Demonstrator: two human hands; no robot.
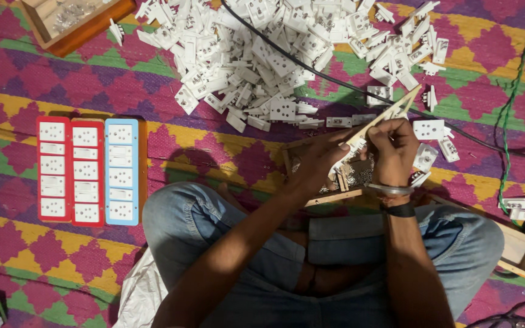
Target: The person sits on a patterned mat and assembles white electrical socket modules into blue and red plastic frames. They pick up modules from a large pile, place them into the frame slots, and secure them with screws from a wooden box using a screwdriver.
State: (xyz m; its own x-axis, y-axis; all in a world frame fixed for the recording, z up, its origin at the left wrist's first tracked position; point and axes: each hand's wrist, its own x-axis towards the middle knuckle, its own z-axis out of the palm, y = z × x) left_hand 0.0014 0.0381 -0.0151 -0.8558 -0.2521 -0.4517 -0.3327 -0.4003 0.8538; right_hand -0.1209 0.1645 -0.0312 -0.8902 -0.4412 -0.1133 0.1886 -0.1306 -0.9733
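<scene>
Person seated cross-legged on a patterned mat [214, 146] on the floor, knees in blue jeans. Both hands meet above a small wooden tray [335, 195] just ahead of the knees.

Left hand [320, 159]: fingers closed narrowly on one end of a pale wooden strip [384, 118]. Right hand [393, 149]: fingers curled tight around the same strip, a little farther along. The strip runs tilted, rising away from the person toward the upper right. A small white piece sits at the grip; its shape is hard to make out.

Surroundings: large heap of white socket parts [274, 54] beyond the hands, with a black cable [335, 82] lying across it. Three finished strips, two red-framed and one blue-framed switch boards [86, 171], lie side by side well apart to the left. A wooden box [74, 24] is cut off at the top left edge. A green cord [508, 121] runs along the right.

Tray contents are mostly hidden under the hands; only something metallic and glinting shows.
</scene>
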